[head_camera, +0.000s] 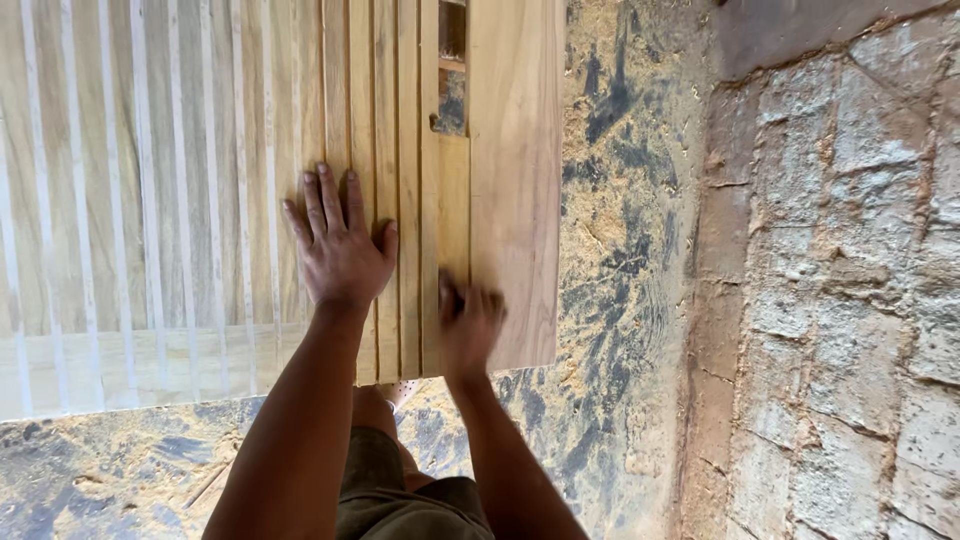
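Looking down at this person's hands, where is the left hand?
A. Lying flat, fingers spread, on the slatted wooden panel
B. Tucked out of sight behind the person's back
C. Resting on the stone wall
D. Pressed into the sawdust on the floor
A: the left hand lies palm down with fingers spread on the slatted wooden panel, while the blurred right hand is at the panel's near edge.

Matt bare-wood slatted panel (400, 120), rough stone wall (850, 250)

Sawdust-strewn floor (620, 260), rough stone wall (850, 270), daylight
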